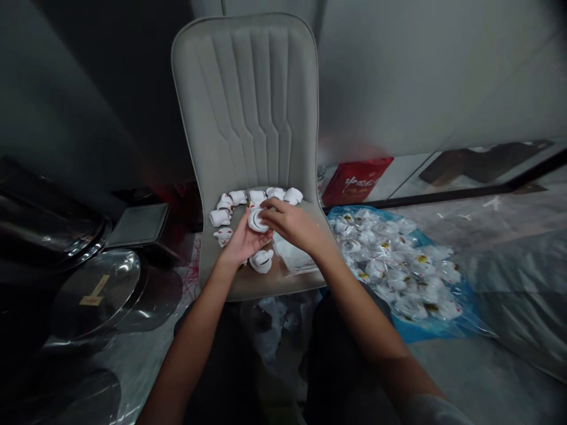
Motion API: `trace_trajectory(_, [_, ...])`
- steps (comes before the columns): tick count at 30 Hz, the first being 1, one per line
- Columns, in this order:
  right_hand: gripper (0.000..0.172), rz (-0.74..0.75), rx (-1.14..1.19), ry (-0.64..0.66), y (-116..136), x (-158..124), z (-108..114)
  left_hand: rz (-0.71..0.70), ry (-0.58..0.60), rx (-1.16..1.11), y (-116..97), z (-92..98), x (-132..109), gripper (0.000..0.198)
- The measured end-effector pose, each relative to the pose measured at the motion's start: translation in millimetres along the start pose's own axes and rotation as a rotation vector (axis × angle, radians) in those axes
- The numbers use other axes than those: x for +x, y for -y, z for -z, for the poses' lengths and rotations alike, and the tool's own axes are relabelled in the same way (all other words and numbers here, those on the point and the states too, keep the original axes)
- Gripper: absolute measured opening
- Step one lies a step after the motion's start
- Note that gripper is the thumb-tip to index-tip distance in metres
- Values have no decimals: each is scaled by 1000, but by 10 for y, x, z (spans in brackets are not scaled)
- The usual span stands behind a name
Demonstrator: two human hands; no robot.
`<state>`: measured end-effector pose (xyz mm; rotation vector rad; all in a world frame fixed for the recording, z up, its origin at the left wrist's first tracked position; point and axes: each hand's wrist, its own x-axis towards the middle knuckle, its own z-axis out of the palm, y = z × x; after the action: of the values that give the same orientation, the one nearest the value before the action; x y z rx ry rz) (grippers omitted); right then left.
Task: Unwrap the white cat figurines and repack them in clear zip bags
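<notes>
Cradling a small white glazed figurine (257, 219) at the middle of the frame, the half-open left hand (243, 240) supports it from below while the right hand (290, 224) curves over the top, its fingers pressing down, just above the grey chair seat (292, 283). It looks like light, hard ceramic, probably slick and brittle, so it seems best held around the body. More white figurines (256, 198) crowd the seat's far edge, and plastic-wrapped ones fill a blue bag (465, 313) at right.
</notes>
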<state>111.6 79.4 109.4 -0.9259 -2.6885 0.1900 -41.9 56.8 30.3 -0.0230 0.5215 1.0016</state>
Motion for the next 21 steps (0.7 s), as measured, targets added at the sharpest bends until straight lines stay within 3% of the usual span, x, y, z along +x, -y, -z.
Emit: trace_trajectory(21, [24, 30, 86, -54, -68, -3, -73, 34, -42, -8, 7, -84, -44, 45])
